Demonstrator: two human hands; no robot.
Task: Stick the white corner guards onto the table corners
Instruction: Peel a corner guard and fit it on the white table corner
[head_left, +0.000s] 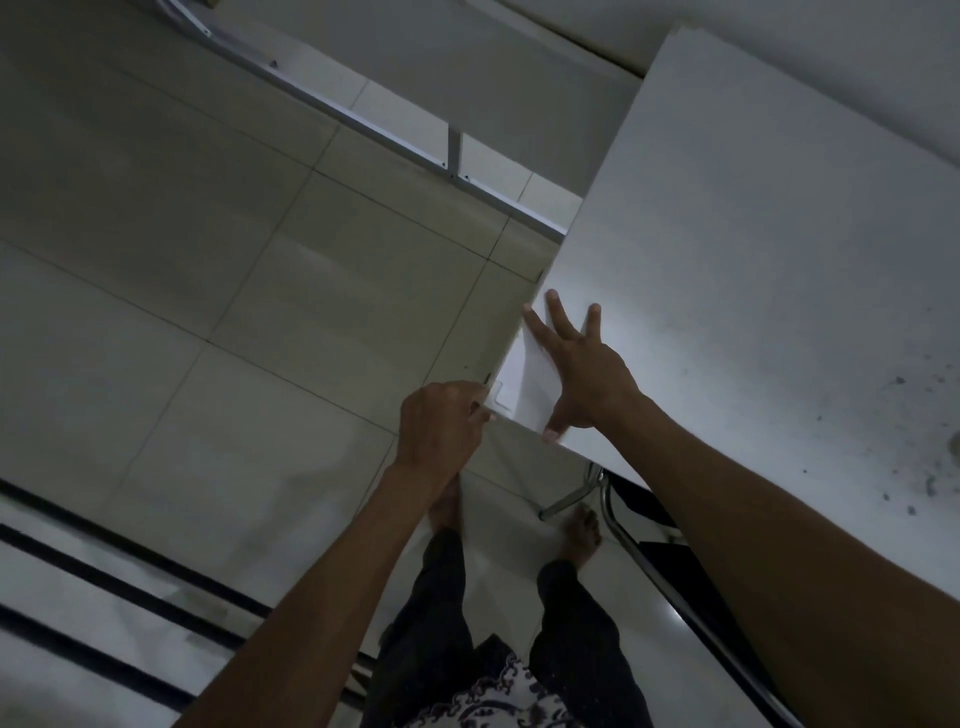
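Observation:
A white table (753, 260) fills the right side, its near-left corner pointing toward me. On that corner sits a small white corner guard (500, 399). My left hand (441, 431) comes from the floor side with fingers curled, pinching the guard against the corner. My right hand (582, 374) lies flat on the tabletop just behind the corner, fingers spread, thumb along the near edge. How much of the guard is hidden under my left fingers I cannot tell.
Pale floor tiles (234, 312) spread to the left. A metal frame rail (395, 140) runs diagonally beyond the table. Table legs (571, 499) and my bare feet (582, 535) are below the near edge. Dark specks (909, 467) mark the tabletop at right.

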